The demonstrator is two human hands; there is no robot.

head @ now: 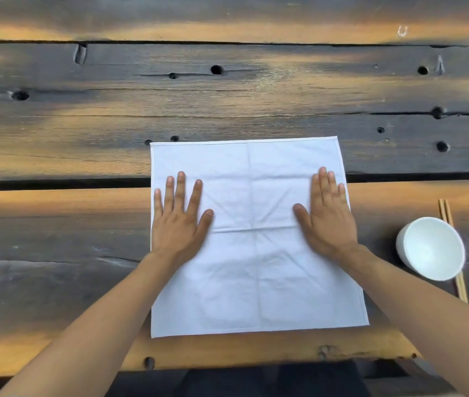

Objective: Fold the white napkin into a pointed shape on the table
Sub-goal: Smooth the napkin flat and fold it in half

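The white napkin (253, 267) lies spread flat as a full square on the dark wooden table (227, 104), near its front edge. Faint crease lines cross it down the middle and across. My left hand (180, 222) rests palm down on the napkin's left side, fingers spread. On the right side my right hand (326, 216) lies flat too, fingers together, close to the right hem. Neither hand grips the cloth.
A white bowl (431, 249) stands to the right of the napkin, over a pair of wooden chopsticks (446, 212). The planks have gaps and knot holes. The table's front edge (227, 365) runs just below the napkin.
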